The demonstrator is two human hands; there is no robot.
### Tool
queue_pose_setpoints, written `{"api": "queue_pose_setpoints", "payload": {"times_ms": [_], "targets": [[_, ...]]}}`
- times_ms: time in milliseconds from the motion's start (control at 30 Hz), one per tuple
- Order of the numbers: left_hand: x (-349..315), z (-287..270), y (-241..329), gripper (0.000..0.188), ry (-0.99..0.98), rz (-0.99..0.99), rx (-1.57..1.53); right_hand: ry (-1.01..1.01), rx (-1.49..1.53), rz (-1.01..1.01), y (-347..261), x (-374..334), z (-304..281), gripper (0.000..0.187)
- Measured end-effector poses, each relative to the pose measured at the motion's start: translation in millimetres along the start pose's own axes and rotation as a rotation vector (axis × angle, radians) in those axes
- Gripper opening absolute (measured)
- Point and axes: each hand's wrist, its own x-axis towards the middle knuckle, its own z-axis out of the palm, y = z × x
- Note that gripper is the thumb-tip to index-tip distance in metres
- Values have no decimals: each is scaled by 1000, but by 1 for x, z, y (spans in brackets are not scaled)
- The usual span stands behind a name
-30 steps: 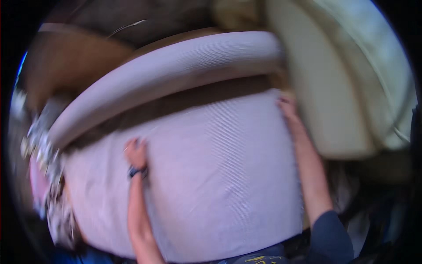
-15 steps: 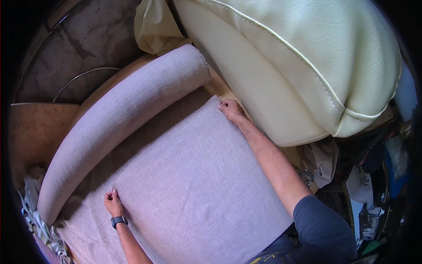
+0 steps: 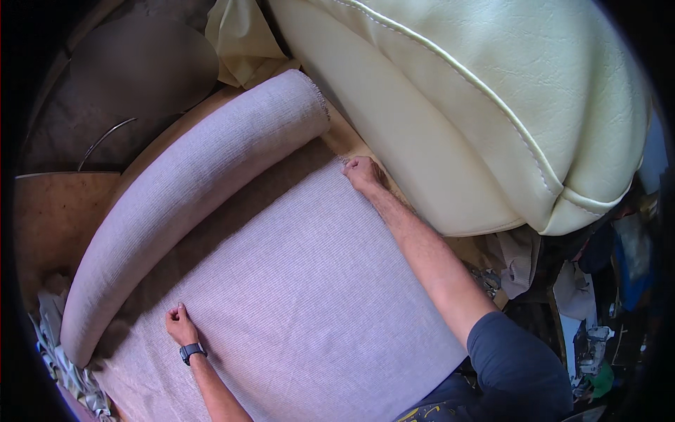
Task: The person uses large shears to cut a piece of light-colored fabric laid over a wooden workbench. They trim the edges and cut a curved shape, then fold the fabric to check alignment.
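A sheet of pale grey-lilac ribbed fabric (image 3: 302, 281) lies spread in front of me, over more of the same cloth. Beyond it rests a thick fabric roll (image 3: 190, 169), slanting from the lower left up to a frayed end. My right hand (image 3: 363, 174) pinches the sheet's far right corner, close to that frayed end. At the left, my left hand (image 3: 181, 325) has its fingers closed on the sheet's edge; a dark watch is on that wrist. The fingertips hide the bit of cloth each hand grips.
A large cream upholstered piece (image 3: 457, 119) with stitched seams bulks at the far right. Cream material (image 3: 242, 46) hangs beyond the roll. Crumpled grey scraps (image 3: 63, 359) lie at the left edge. Clutter, including a white metal part (image 3: 594, 348), fills the lower right.
The sheet's far edge now lies flatter against the cloth beneath. My right hand has shifted slightly left; my left hand stays almost in place. The view has tilted a little.
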Motion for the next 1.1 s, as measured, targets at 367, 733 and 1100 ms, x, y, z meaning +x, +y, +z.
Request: {"api": "queue_pose_setpoints", "payload": {"times_ms": [367, 733, 1100], "targets": [[-18, 3, 18, 28, 143, 61, 81, 65, -30, -61, 19, 9, 14, 23], [-15, -2, 23, 28, 116, -40, 144, 228, -134, -408, 8, -23, 8, 43], [-133, 6, 98, 59, -285, 554, 523, -18, -485, -773, 23, -91, 25, 66]]}}
